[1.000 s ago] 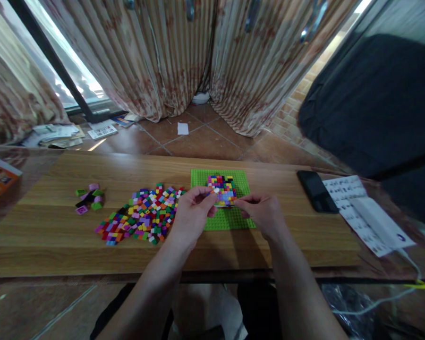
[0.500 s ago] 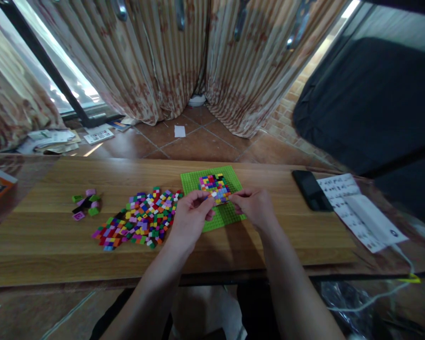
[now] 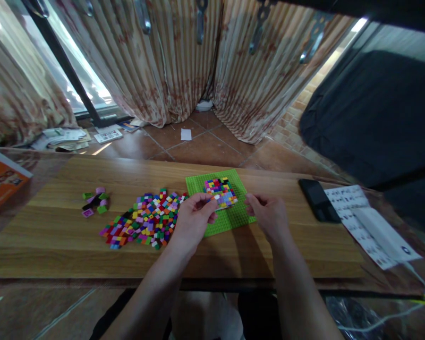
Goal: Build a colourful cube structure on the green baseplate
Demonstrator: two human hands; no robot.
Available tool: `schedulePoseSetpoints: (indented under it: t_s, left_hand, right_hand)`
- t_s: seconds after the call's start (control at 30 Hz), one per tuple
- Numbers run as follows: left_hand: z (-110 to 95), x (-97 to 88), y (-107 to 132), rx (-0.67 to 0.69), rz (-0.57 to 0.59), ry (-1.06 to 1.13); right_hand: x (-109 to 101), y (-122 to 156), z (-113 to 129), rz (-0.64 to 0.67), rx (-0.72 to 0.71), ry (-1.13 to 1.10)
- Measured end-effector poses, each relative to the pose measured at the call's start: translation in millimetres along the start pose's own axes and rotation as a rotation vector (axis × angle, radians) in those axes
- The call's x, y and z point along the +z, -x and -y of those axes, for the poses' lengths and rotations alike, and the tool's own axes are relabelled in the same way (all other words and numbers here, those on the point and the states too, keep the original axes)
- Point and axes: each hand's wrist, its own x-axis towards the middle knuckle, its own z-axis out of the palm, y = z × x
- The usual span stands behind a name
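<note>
A flat block of many-coloured toy bricks point(image 3: 225, 191) sits on a bright green studded baseplate point(image 3: 230, 227). My left hand point(image 3: 195, 218) is at the block's near left side, thumb and forefinger pinched together; whatever they hold, if anything, is too small to name. A white piece shows right by those fingertips. Over the baseplate's right edge, apart from the block, is my right hand point(image 3: 269, 215), also closed in a pinch with its contents hidden. Left of the baseplate spreads a pile of small loose bricks point(image 3: 150, 218) in mixed colours.
Larger pink, green and black bricks point(image 3: 96, 202) lie farther left on the wooden table point(image 3: 56, 236). A black phone point(image 3: 318, 200) and a printed sheet point(image 3: 354, 217) with a white device and cable are at the right. An orange box point(image 3: 3, 179) stands at the left.
My right hand has drawn away to the right from the brick block, its fingers still pinched. My left hand stays at the block's left side. The whole view has shifted slightly.
</note>
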Motion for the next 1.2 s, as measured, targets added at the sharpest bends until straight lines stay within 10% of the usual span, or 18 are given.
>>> schedulePoseSetpoints:
  t_s: [0.33,0.67,0.87,0.97,1.2]
  left_hand:
    - [-2,-4.2,1,0.013,-0.005,-0.009]
    - [-2,-2.1,3,-0.023,0.102,-0.077]
    - [0,-0.4,4,-0.045,0.178,-0.116]
    - [1,0.1,4,-0.034,0.225,-0.126]
    - [0,6.7,7,0.042,0.274,-0.119]
  right_hand:
    - [0,4,-10,0.092,-0.152,0.542]
    - [-25,19,1,0.313,-0.021,0.623]
    - [-26,22,24,0.139,-0.113,-0.027]
    - [-12,29,38,0.267,-0.185,-0.431]
    - [8,41,45,0.304,-0.118,-0.552]
